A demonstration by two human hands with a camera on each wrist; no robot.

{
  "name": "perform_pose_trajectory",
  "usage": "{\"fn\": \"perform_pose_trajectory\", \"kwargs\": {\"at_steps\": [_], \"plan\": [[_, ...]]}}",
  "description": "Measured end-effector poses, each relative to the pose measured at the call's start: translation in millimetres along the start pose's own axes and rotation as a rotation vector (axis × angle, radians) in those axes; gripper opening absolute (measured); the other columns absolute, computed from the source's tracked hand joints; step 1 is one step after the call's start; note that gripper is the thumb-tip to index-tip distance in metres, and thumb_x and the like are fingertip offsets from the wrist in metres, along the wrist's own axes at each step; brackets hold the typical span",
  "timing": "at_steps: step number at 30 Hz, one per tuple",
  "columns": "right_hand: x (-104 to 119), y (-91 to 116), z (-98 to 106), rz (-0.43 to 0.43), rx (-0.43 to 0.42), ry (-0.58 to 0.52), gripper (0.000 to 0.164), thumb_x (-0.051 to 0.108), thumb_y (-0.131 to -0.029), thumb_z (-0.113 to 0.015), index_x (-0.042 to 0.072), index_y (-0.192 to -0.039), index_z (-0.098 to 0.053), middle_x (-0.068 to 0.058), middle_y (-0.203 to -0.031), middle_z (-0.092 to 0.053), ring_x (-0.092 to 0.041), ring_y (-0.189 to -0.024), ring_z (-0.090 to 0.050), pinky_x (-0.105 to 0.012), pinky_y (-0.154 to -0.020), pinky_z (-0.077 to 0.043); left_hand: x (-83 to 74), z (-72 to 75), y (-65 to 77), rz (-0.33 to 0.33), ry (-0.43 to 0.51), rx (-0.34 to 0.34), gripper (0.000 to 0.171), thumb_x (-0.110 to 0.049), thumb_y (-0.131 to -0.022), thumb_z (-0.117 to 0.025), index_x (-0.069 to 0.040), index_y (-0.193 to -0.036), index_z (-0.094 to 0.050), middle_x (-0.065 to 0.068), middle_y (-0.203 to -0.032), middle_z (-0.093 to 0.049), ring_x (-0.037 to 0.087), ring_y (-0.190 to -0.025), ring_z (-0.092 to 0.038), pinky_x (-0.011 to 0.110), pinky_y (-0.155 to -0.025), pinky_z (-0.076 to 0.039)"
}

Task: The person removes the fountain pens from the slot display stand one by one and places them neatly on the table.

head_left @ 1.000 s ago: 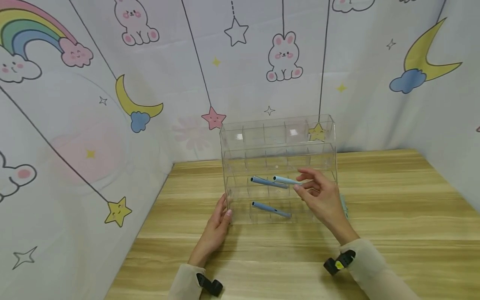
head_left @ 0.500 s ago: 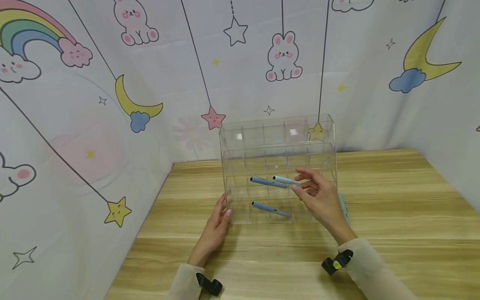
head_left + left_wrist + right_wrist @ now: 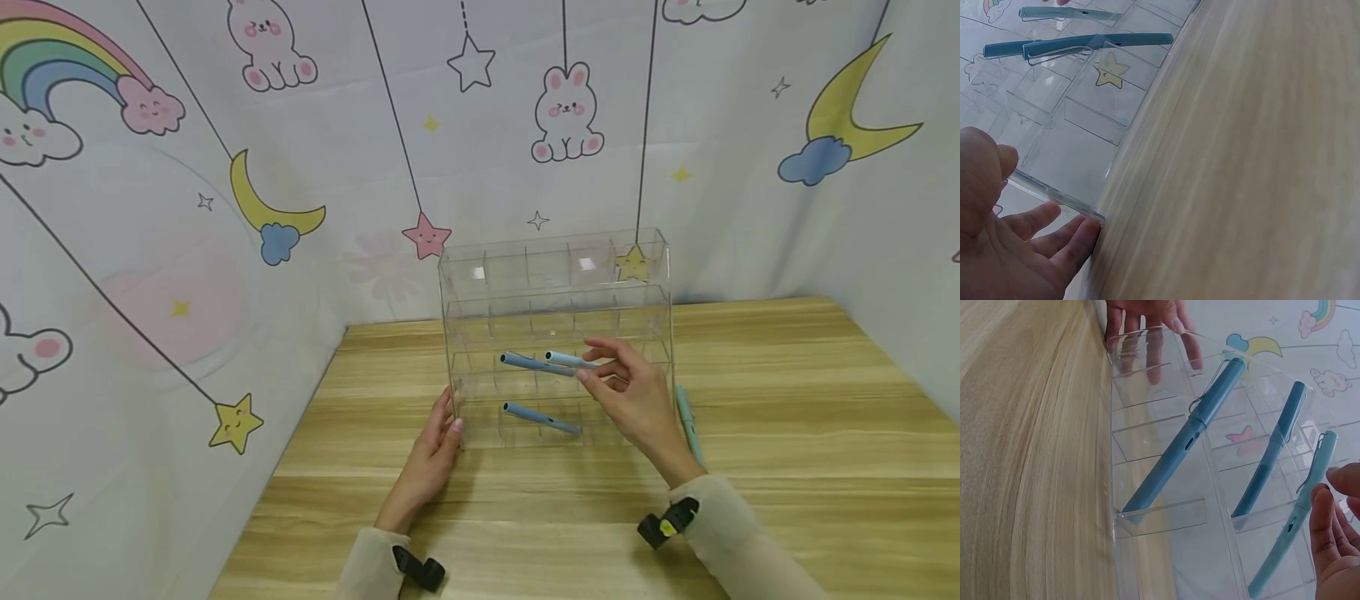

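A clear acrylic tiered pen rack point(image 3: 551, 271) stands on the wooden table. My left hand point(image 3: 437, 437) rests against its left side, with the thumb at the front edge and the fingers alongside. Two blue pens with clips lean in the rack: one in the lowest tier point(image 3: 542, 418) and one a tier higher point(image 3: 525, 362). A pale blue pen point(image 3: 1279, 553) leans to the right of the upper blue one. My right hand point(image 3: 630, 396) is right at this pale pen, thumb and index finger beside its barrel, which shows along its length in the right wrist view.
A mint green pen point(image 3: 687, 423) lies on the table point(image 3: 810, 400) just right of the rack. Behind the rack hangs a white cloth point(image 3: 495, 150) printed with rabbits, stars and moons. The upper tiers show several compartments without pens.
My right hand has shifted slightly left beside the pale blue pen, uncovering more of the mint green pen. The pens in the rack and my left hand stay in place.
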State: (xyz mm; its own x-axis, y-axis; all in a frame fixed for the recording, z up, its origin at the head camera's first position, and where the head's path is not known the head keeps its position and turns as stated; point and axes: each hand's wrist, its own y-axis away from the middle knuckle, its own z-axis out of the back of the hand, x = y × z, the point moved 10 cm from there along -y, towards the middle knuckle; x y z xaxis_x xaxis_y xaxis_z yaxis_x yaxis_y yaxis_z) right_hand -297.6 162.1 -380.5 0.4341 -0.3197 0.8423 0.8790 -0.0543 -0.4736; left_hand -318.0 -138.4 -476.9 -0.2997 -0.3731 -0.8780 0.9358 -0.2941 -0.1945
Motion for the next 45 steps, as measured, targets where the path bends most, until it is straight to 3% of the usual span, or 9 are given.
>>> {"fn": "perform_pose_trajectory", "kwargs": {"at_steps": [6,18,31,45], "plan": [[2.2,-1.7,-2.0,0.013,0.009,-0.011,0.045,0.006,-0.098,-0.078,0.003,-0.142,-0.064,-0.017,-0.12,-0.074,0.003,-0.088,-0.071,-0.017,-0.072,-0.06,0.9,0.1,0.1,0.0,-0.003,-0.003,0.059,-0.021,-0.117,-0.044,-0.014,-0.172,-0.021,0.032,-0.166,-0.042,0.052,-0.148,-0.051,0.065,-0.117,-0.045],[1.7,-2.5,-10.0,0.001,0.027,-0.008,0.046,0.01,-0.099,-0.079,0.011,-0.143,-0.065,-0.014,-0.123,-0.074,0.003,-0.091,-0.072,-0.018,-0.073,-0.06,2.9,0.7,-0.3,0.012,-0.003,-0.002,0.06,-0.022,-0.117,-0.044,-0.013,-0.172,-0.021,0.032,-0.167,-0.041,0.052,-0.147,-0.052,0.065,-0.117,-0.044],[1.8,-4.6,-12.4,-0.002,0.027,0.004,0.046,0.01,-0.098,-0.08,0.009,-0.142,-0.067,-0.015,-0.126,-0.074,0.001,-0.091,-0.071,-0.019,-0.072,-0.06,4.9,-0.2,-1.3,0.013,0.004,0.003,0.061,-0.021,-0.117,-0.045,-0.017,-0.173,-0.02,0.029,-0.168,-0.042,0.05,-0.147,-0.053,0.063,-0.117,-0.045],[2.2,-8.7,-17.3,-0.006,0.025,0.004,0.043,0.011,-0.098,-0.08,0.013,-0.14,-0.068,-0.016,-0.127,-0.075,-0.005,-0.088,-0.074,-0.023,-0.061,-0.059,3.7,1.0,0.8,0.014,-0.003,-0.005,0.06,-0.021,-0.117,-0.045,-0.014,-0.172,-0.022,0.033,-0.164,-0.044,0.053,-0.145,-0.054,0.066,-0.116,-0.046]]}}
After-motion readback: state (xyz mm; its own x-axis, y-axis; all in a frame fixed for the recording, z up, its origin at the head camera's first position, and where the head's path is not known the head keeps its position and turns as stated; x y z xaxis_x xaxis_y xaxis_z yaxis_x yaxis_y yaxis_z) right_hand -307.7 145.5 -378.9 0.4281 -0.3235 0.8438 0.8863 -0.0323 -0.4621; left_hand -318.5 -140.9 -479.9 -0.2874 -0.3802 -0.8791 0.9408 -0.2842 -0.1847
